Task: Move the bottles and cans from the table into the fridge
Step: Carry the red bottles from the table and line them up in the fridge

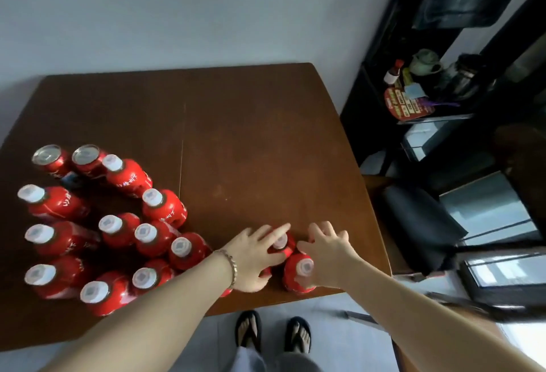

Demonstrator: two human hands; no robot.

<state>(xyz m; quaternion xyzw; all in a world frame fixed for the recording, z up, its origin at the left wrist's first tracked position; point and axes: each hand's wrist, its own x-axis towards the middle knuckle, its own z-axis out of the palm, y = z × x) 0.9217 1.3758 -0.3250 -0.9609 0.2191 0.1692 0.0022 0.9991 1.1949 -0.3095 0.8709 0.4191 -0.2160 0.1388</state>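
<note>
Several red bottles [161,209] with white caps and two red cans [51,160] stand on the left half of the brown table [251,141]. Three more bottles stand near the front edge under my hands. My left hand [254,256] lies with spread fingers over one bottle [280,242], and its palm covers another whose red side [267,271] shows by the thumb. My right hand [325,250] hovers with spread, slightly bent fingers just right of that bottle and above a third bottle [300,274]. Neither hand has visibly closed round anything.
A dark shelf unit [413,100] with a teapot, small bottle and papers stands right of the table. A black chair seat [419,224] sits by the table's right corner. A wall lies behind the table, and my sandalled feet [273,333] stand at the front edge.
</note>
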